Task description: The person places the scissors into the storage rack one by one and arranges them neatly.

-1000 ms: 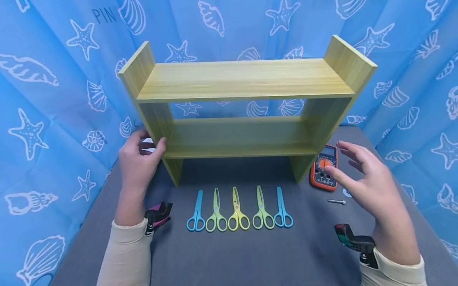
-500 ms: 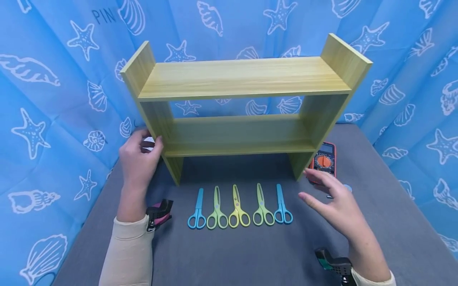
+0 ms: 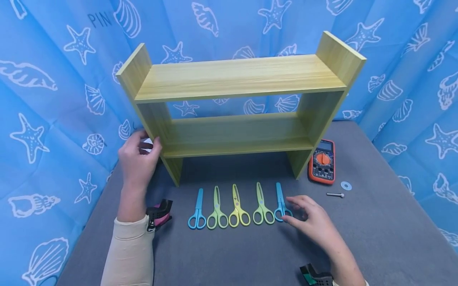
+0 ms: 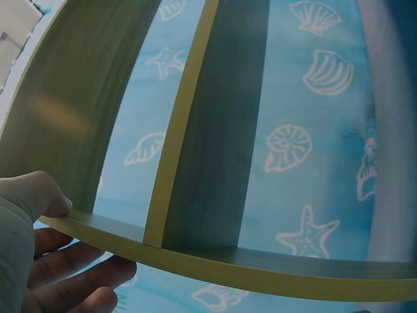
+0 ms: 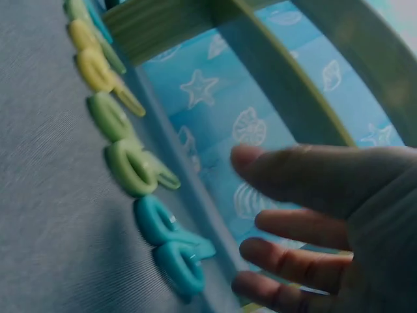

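Observation:
A light-wood two-tier shelf (image 3: 232,77) stands on the grey cloth. My left hand (image 3: 137,159) grips its left side panel, thumb (image 4: 45,195) on the inner face and fingers (image 4: 78,280) outside. My right hand (image 3: 313,222) hovers at the handles of the right-hand blue scissors (image 3: 280,194), thumb and fingers apart; the right wrist view shows nothing between them. Left of these lie green scissors (image 3: 260,204), yellow scissors (image 3: 236,206), another green pair of scissors (image 3: 216,208) and a blue pair of scissors (image 3: 197,208), in a row with blades toward the shelf.
An orange-rimmed multimeter (image 3: 322,161) lies beside the shelf's right leg. In front of it are a bolt (image 3: 335,195) and a flat washer (image 3: 346,185). A blue curtain (image 3: 50,131) printed with shells and starfish hangs behind and along the sides.
My right hand has moved left from near the multimeter to the right-hand blue scissors, uncovering the bolt and washer. My left hand keeps its grip; the shelf's right side appears slightly shifted left.

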Demonstrator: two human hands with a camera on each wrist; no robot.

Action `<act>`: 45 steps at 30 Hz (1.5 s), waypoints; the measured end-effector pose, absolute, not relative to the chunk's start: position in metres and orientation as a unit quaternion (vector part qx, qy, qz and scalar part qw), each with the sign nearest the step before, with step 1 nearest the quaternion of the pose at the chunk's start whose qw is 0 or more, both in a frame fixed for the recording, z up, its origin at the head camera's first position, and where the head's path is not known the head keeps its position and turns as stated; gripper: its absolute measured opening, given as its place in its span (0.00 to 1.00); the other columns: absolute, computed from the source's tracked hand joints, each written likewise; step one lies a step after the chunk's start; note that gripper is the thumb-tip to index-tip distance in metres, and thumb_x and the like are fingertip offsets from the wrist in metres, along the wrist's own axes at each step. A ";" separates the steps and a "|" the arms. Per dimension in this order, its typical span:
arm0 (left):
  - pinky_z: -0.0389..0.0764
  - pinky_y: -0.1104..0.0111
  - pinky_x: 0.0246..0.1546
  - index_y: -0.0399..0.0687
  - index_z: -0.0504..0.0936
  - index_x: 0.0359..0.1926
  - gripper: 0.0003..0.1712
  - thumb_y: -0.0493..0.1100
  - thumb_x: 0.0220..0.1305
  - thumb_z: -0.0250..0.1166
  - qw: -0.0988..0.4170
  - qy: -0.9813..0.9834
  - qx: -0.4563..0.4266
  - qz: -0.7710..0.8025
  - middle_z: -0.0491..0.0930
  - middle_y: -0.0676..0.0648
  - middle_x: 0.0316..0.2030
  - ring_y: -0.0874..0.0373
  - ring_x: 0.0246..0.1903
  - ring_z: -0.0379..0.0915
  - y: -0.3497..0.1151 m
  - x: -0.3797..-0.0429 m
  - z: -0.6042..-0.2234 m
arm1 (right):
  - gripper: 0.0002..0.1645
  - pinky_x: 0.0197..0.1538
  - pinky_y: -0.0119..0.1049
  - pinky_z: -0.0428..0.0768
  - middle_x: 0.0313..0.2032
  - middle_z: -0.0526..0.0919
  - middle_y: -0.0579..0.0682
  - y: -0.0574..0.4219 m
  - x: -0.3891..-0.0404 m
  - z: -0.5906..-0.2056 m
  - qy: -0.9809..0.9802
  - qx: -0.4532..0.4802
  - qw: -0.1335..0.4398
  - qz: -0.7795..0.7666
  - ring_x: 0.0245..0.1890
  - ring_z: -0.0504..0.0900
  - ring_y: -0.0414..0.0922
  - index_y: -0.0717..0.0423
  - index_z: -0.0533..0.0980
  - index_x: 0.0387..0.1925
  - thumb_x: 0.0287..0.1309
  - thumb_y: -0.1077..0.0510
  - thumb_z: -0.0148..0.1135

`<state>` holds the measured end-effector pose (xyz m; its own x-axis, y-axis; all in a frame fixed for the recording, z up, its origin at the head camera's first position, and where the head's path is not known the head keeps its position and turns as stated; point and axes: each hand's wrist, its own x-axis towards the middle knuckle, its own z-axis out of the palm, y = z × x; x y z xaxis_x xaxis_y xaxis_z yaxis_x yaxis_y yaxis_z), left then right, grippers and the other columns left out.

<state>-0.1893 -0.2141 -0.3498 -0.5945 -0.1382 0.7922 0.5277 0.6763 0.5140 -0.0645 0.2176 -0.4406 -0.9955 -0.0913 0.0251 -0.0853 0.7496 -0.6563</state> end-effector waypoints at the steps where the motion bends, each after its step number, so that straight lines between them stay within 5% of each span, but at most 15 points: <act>1: 0.71 0.86 0.31 0.32 0.85 0.43 0.11 0.35 0.62 0.70 0.434 -0.806 -0.122 -0.384 0.86 0.38 0.37 0.44 0.27 0.83 -0.215 -0.190 -0.350 | 0.30 0.41 0.42 0.78 0.50 0.81 0.51 0.218 -0.065 -0.443 0.937 -0.042 0.013 -0.346 0.44 0.80 0.47 0.57 0.82 0.58 0.54 0.52 0.79; 9: 0.70 0.87 0.31 0.32 0.85 0.44 0.11 0.35 0.62 0.70 0.436 -0.807 -0.121 -0.379 0.86 0.38 0.37 0.44 0.27 0.83 -0.216 -0.190 -0.352 | 0.15 0.34 0.40 0.74 0.37 0.81 0.47 0.214 -0.073 -0.461 0.955 -0.001 0.024 -0.295 0.32 0.75 0.43 0.57 0.86 0.47 0.61 0.55 0.72; 22: 0.73 0.83 0.30 0.32 0.84 0.44 0.11 0.36 0.64 0.68 0.437 -0.807 -0.131 -0.374 0.86 0.38 0.38 0.46 0.27 0.82 -0.214 -0.190 -0.350 | 0.04 0.29 0.36 0.71 0.25 0.80 0.45 0.210 -0.071 -0.461 0.960 0.048 -0.008 -0.275 0.25 0.74 0.42 0.57 0.86 0.32 0.52 0.62 0.71; 32: 0.73 0.81 0.29 0.32 0.84 0.43 0.11 0.35 0.63 0.68 0.438 -0.804 -0.129 -0.381 0.85 0.38 0.38 0.46 0.27 0.81 -0.213 -0.189 -0.351 | 0.06 0.29 0.32 0.76 0.27 0.84 0.45 0.219 -0.055 -0.405 0.945 0.038 -0.011 -0.325 0.27 0.77 0.43 0.58 0.87 0.37 0.56 0.62 0.71; 45: 0.73 0.80 0.30 0.33 0.84 0.43 0.11 0.38 0.64 0.68 0.439 -0.806 -0.126 -0.376 0.85 0.38 0.38 0.47 0.27 0.81 -0.214 -0.189 -0.353 | 0.06 0.29 0.27 0.79 0.36 0.86 0.48 0.231 -0.031 -0.325 0.912 -0.034 -0.141 -0.384 0.26 0.81 0.38 0.54 0.88 0.37 0.55 0.63 0.76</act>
<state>-0.1893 -0.2137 -0.3529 -0.5827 -0.1269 0.8027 0.5327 0.6863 0.4952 -0.0309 0.2309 -0.3249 -0.9580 0.0465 0.2829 -0.1698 0.7030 -0.6906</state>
